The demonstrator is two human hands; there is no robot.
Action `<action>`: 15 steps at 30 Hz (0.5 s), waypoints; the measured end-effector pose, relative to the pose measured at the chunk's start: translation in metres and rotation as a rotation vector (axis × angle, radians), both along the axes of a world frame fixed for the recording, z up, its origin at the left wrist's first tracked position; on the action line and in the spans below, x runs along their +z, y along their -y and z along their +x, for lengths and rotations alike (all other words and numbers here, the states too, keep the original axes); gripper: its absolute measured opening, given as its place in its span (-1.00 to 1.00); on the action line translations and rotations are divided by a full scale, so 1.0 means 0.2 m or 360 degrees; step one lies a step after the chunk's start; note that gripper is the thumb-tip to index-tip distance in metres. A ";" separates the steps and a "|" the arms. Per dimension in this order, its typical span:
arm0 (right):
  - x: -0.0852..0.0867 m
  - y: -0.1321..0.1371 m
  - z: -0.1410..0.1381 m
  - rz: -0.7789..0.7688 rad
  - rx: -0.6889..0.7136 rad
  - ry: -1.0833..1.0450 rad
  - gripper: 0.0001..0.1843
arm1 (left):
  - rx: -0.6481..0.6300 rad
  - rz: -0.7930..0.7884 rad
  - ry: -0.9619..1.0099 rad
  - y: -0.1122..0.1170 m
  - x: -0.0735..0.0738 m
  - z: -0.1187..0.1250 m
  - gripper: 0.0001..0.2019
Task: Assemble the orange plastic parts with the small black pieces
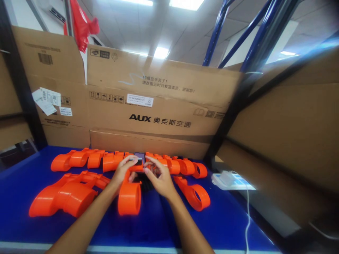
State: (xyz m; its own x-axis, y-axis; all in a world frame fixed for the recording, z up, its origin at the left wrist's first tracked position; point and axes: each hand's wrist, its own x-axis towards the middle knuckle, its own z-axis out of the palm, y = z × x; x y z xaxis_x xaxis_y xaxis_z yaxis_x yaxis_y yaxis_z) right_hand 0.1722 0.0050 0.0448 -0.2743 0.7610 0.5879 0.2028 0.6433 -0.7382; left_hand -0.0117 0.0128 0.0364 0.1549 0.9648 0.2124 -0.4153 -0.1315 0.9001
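Both my hands meet over an orange plastic part (129, 195) that lies lengthwise on the blue table (39, 225). My left hand (123, 171) curls its fingers on the part's far end, thumb on a small dark piece (139, 157) there. My right hand (159, 178) pinches at the same far end from the right, fingers bent. What exactly the fingertips hold is too small to make out.
A row of orange parts (87, 158) runs along the back, and more orange parts (66, 195) lie at the left. An orange ring part (194, 194) lies right of my hands. A white charger (225, 178) with cable sits at right. Cardboard boxes (159, 102) wall the back and right.
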 end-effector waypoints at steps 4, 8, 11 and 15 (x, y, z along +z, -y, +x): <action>0.04 0.04 -0.02 0.0212 0.0037 0.0110 -0.58 | -0.0110 0.0028 -0.0115 0.06 -0.01 0.06 -0.61; 0.03 0.03 -0.01 0.0247 -0.0051 0.0130 -0.69 | -0.0172 0.0035 -0.0027 0.08 0.00 0.08 -0.62; 0.02 0.01 0.00 0.0241 -0.0188 0.0045 -0.69 | -0.0229 0.0013 0.0068 0.08 0.00 0.08 -0.55; 0.01 -0.01 0.02 0.0205 -0.0299 -0.0039 -0.69 | -0.0123 -0.0081 0.0140 0.04 -0.01 0.05 -0.45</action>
